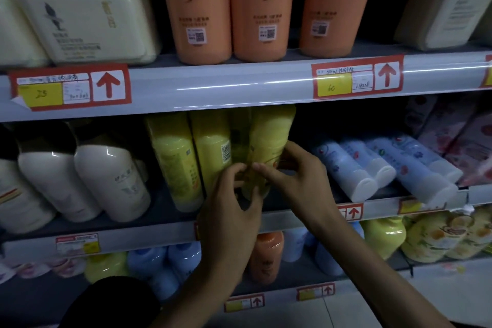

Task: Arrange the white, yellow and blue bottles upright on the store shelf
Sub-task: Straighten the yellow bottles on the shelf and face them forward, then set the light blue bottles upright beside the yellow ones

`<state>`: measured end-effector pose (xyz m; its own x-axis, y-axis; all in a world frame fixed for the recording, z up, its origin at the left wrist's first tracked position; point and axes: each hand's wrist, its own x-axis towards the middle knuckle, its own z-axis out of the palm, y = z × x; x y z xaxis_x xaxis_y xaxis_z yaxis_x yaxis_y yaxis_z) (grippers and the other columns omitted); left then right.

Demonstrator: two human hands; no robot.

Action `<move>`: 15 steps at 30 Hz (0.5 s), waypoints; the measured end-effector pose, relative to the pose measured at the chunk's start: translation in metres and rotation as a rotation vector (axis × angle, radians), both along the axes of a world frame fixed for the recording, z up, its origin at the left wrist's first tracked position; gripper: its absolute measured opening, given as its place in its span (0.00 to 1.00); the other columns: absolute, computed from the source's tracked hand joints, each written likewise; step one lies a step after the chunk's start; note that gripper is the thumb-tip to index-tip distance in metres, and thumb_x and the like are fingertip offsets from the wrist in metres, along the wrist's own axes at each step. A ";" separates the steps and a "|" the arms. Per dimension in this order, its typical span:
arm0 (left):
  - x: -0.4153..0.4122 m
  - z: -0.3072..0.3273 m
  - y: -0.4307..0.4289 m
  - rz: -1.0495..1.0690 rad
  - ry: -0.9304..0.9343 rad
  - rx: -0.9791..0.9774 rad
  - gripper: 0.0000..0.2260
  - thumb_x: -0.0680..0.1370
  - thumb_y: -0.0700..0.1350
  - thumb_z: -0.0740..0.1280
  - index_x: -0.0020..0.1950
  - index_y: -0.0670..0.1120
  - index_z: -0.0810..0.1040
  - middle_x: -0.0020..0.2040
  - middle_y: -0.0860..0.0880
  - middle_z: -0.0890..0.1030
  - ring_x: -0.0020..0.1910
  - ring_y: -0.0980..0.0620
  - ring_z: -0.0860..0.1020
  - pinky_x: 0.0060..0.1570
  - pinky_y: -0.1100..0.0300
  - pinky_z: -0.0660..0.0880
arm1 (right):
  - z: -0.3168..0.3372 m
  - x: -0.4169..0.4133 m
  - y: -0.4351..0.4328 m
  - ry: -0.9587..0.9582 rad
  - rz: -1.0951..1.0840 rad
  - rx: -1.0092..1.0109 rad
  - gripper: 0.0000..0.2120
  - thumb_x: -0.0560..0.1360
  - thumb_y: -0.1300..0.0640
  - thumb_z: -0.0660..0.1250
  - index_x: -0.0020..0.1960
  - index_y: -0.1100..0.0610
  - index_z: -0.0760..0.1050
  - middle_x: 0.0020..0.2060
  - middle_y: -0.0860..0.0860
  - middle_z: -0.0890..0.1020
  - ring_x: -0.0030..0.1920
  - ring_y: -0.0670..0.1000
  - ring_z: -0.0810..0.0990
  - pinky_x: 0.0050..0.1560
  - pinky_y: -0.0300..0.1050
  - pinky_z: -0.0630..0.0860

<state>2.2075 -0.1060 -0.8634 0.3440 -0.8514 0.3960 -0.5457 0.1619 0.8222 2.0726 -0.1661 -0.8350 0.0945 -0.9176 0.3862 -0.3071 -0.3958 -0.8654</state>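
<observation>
Shelving in three tiers, dim light. Top tier: cream tubs (87, 21) at left and a row of orange bottles (203, 8) at centre. Red-framed price tags (70, 86) with up-arrows sit along the grey shelf rail (226, 85).

Middle shelf (133, 234), left to right:
- white bottles (111, 181) with dark caps
- two yellow bottles (173, 160) standing side by side
- third yellow bottle (271, 136), just right of that pair and touching the nearer one
- a dark space
- blue bottles (346, 170) lying on their sides, white caps toward the aisle, with pink patterned packs (452, 136) behind them

The blue bottles are apart from the hands.

Bottom tier: mixed bottles (149, 266) in yellow, blue and orange, blurred. Pale floor tile (372, 309) at lower right.

Grip: both hands hold the third yellow bottle low on its body. It stands close to upright, its top under the rail above. The hands hide its base, so I cannot tell if it rests on the shelf. The left hand (231, 208) comes from below, fingers curled round the lower front. The right hand (295, 176) comes from the right, fingers curled across the front. The fingertips of the two hands nearly meet.
</observation>
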 end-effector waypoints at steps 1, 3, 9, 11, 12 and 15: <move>0.000 -0.001 -0.001 0.004 -0.012 0.010 0.17 0.77 0.49 0.74 0.64 0.61 0.75 0.56 0.61 0.82 0.57 0.61 0.81 0.53 0.49 0.82 | 0.000 0.001 -0.002 0.018 -0.012 -0.003 0.16 0.72 0.43 0.77 0.56 0.48 0.82 0.46 0.45 0.88 0.49 0.44 0.87 0.54 0.56 0.83; -0.001 0.000 0.000 0.011 -0.036 0.034 0.19 0.77 0.50 0.73 0.66 0.61 0.74 0.58 0.61 0.82 0.58 0.61 0.81 0.53 0.48 0.82 | -0.001 0.002 -0.004 0.035 -0.027 0.001 0.18 0.71 0.41 0.76 0.57 0.47 0.82 0.46 0.43 0.88 0.49 0.43 0.86 0.53 0.55 0.83; -0.004 0.015 0.002 0.026 -0.074 0.134 0.21 0.77 0.53 0.73 0.67 0.61 0.72 0.60 0.63 0.81 0.58 0.62 0.81 0.54 0.49 0.81 | -0.005 0.011 -0.010 0.049 -0.112 0.018 0.27 0.65 0.31 0.74 0.58 0.45 0.80 0.46 0.40 0.87 0.48 0.40 0.85 0.51 0.52 0.84; -0.002 0.021 0.005 0.024 -0.123 0.166 0.20 0.76 0.55 0.72 0.67 0.62 0.71 0.61 0.63 0.80 0.58 0.62 0.80 0.54 0.50 0.81 | -0.005 0.013 -0.011 0.055 -0.124 0.034 0.29 0.63 0.30 0.74 0.57 0.45 0.79 0.46 0.40 0.87 0.48 0.40 0.85 0.50 0.52 0.84; 0.000 0.024 0.007 0.018 -0.149 0.194 0.21 0.76 0.56 0.71 0.66 0.62 0.71 0.61 0.63 0.80 0.58 0.61 0.80 0.54 0.50 0.80 | -0.005 0.013 -0.011 0.054 -0.121 0.042 0.29 0.63 0.30 0.75 0.58 0.45 0.79 0.46 0.41 0.87 0.48 0.40 0.85 0.50 0.52 0.84; 0.007 0.034 0.009 -0.022 -0.183 0.310 0.19 0.76 0.55 0.72 0.64 0.65 0.70 0.58 0.63 0.79 0.58 0.59 0.79 0.55 0.50 0.80 | -0.005 0.010 -0.012 0.038 -0.075 0.074 0.28 0.65 0.36 0.78 0.60 0.48 0.79 0.48 0.42 0.87 0.51 0.41 0.85 0.53 0.52 0.84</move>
